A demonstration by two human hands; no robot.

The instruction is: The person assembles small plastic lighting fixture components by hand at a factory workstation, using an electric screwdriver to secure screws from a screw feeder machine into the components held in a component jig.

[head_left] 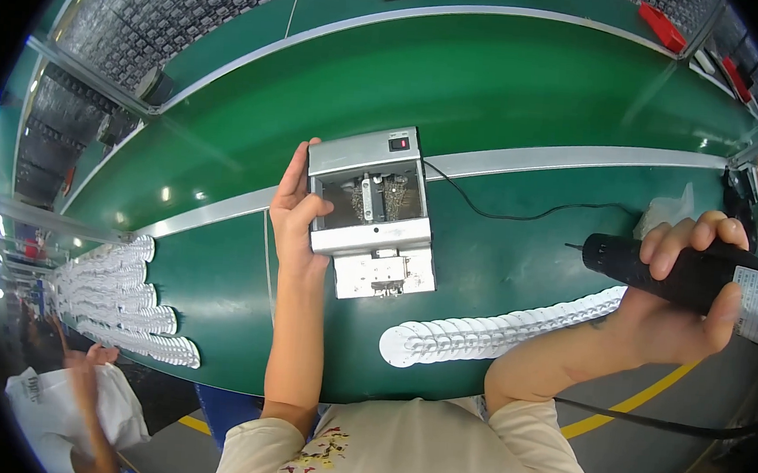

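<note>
Head view shows your left hand [297, 213] gripping the side of the grey metal screw feeder box [372, 210] with its small red switch, standing on the green belt [512, 96], while your right hand [687, 293] is closed around the black electric screwdriver [684, 271] bearing a white rectangular label [754, 302], above a row of white discs [486, 332].

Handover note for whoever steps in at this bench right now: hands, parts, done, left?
Left hand: gripping the left side of the grey screw feeder box on the green bench.
Right hand: holding the black electric screwdriver, bit pointing left, in the air, touching nothing.
Row of overlapped white discs lies in front of the feeder; more stacked discs far left.
Done: cannot tell, no screwed part is visible.
Left: likely pick a screw from the feeder.
</note>
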